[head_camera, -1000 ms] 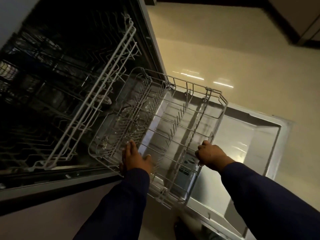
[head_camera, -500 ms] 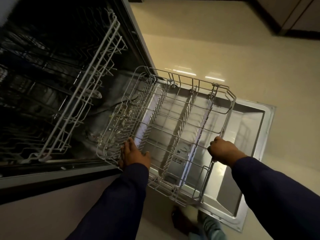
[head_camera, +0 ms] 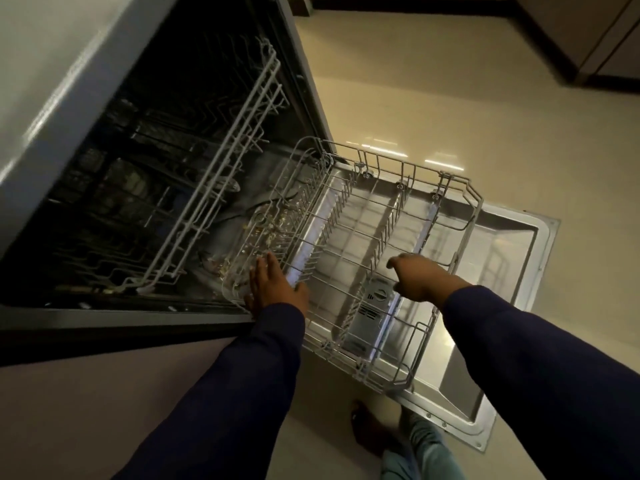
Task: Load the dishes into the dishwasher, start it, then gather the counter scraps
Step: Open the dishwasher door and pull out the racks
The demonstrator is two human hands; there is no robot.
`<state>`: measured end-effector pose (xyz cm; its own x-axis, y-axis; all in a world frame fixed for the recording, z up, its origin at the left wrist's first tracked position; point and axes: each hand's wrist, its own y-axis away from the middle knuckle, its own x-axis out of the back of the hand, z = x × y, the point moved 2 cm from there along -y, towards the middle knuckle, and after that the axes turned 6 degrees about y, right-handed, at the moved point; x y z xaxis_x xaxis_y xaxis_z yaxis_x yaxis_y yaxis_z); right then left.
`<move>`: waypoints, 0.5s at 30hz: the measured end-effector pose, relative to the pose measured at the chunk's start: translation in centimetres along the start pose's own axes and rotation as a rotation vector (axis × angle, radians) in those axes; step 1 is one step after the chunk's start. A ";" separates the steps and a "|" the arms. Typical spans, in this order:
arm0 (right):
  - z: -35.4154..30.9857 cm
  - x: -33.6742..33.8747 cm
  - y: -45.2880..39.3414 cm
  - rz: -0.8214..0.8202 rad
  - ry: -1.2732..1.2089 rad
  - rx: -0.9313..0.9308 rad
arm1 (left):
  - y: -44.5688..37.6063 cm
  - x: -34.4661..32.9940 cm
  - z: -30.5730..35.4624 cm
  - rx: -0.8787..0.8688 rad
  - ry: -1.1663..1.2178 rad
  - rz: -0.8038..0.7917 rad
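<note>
Pale glossy floor fills the upper right of the frame, with dark cabinet bases along the top edge; no tabletop or counter scraps are in view. At left stands the dishwasher, its door dropped flat toward the lower right. Its lower rack is drawn out over the door and carries no dishes; pale specks, possibly food residue, lie beneath its left end. An upper rack sits partly out above it, and dim shapes deeper in the tub cannot be identified. The left hand rests flat on the near left rim of the lower rack, fingers straight, grip wide. The right hand hovers over the rack's middle with fingers loosely bent, holding nothing; contact with the wires cannot be confirmed. In the lower centre of the frame a foot and a light trouser leg stand on the floor. Assessment: the task is at its opening stage. The rack is positioned for loading, while loading, starting the machine and gathering scraps all appear outstanding.
</note>
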<state>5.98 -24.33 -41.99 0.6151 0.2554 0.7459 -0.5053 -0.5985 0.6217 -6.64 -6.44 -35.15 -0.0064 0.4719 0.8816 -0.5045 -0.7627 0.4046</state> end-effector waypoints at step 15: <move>-16.7 20.2 10.8 0.331 -0.142 0.267 | 9.6 20.1 2.8 -0.171 0.177 0.209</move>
<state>2.83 -12.96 -16.16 0.5330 -0.0779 0.8425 -0.5260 -0.8105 0.2578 -9.19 -5.52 -12.82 -0.2675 0.3937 0.8794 -0.6140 -0.7731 0.1593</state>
